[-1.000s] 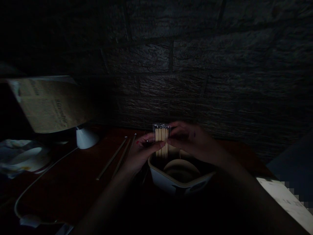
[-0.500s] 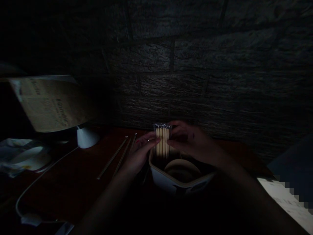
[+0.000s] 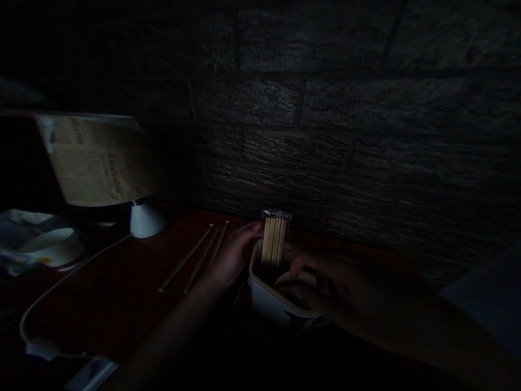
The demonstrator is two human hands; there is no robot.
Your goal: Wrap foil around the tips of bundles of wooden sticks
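Note:
A clear-wrapped pack of thin pale wooden sticks [image 3: 273, 241] stands nearly upright at the back left inside a light-coloured, rounded-corner container [image 3: 266, 301]. My left hand [image 3: 234, 255] is beside the container, its fingers stretched toward the pack's left edge; darkness hides whether they touch it. Over the container's right side, my right hand [image 3: 325, 282] has its thumb and fingers apart, with nothing visibly gripped. Below those fingers lies a round pale rim [image 3: 291, 277], partly covered by the hand. Several long thin rods [image 3: 187, 257] lie on the table left of my left hand.
On the left stands a lamp with a newspaper-print shade [image 3: 97, 163] and white base [image 3: 146, 220]. Its white cord [image 3: 61, 279] crosses the dark reddish table [image 3: 122, 293]. A white round bowl-like thing [image 3: 57, 247] sits farther left. A rough brick wall [image 3: 264, 103] rises behind.
My right hand has let go of the pack and moved down and right over the container. My left thumb no longer shows on the pack's front. The pack leans slightly right.

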